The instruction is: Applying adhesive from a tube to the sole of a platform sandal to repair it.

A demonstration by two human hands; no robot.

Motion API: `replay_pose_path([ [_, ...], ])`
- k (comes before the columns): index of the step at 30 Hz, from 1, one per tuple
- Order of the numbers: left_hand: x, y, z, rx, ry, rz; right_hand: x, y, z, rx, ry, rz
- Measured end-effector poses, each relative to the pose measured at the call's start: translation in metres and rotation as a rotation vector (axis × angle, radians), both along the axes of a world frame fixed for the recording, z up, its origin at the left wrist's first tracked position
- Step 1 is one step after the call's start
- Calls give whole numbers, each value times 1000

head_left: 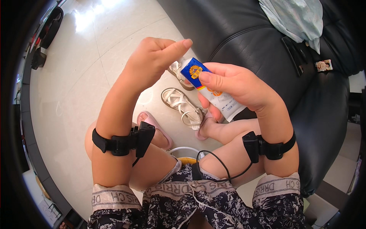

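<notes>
My right hand (240, 87) is closed around a white and blue squeeze tube (221, 100), its thumb across the blue part near the top. The tube is tilted, flat end toward the lower right. My left hand (156, 57) is closed in a pinch just beyond the tube's upper end; what its fingertips hold, if anything, is hidden. Below the hands on the floor are white strappy sandals (179, 105), one partly hidden by the tube and hands.
A black leather sofa (244, 42) fills the right, bearing a pale cloth (293, 19), a dark flat object (291, 57) and a small colourful packet (323, 65). My feet in pink slippers (160, 131) rest on the tiled floor (72, 76). Dark furniture (26, 126) lines the left edge.
</notes>
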State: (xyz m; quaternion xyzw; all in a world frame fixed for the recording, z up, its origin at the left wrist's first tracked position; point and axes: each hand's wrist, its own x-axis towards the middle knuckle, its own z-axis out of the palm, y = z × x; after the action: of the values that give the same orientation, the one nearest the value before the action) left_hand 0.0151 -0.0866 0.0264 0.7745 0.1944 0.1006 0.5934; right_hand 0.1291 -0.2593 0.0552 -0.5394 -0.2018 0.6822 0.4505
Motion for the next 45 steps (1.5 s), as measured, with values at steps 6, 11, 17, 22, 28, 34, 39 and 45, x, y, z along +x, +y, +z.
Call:
replay_pose_path([
  [6,-3,12,-2,3,89,-91,4,-5,-7,-36,-186,61],
  [11,-9,6,-6,-71,-165,-294,4,-6,0,-41,-105,4],
  [17,-11,10,0,-8,-81,-297,2,-5,1,-51,-67,25],
  [22,-9,15,6,8,209,-273,0,-6,3,-51,-24,-2],
  [28,-11,2,0,69,-167,-182,-2,-5,2,-29,94,-71],
  [34,-12,12,-3,-20,-12,-205,2,-7,-8,53,-18,27],
  [39,-11,12,-11,4,-43,-150,3,-6,-12,93,-77,64],
  [45,-7,-2,-1,-73,-186,-160,5,-8,-4,96,-106,60],
])
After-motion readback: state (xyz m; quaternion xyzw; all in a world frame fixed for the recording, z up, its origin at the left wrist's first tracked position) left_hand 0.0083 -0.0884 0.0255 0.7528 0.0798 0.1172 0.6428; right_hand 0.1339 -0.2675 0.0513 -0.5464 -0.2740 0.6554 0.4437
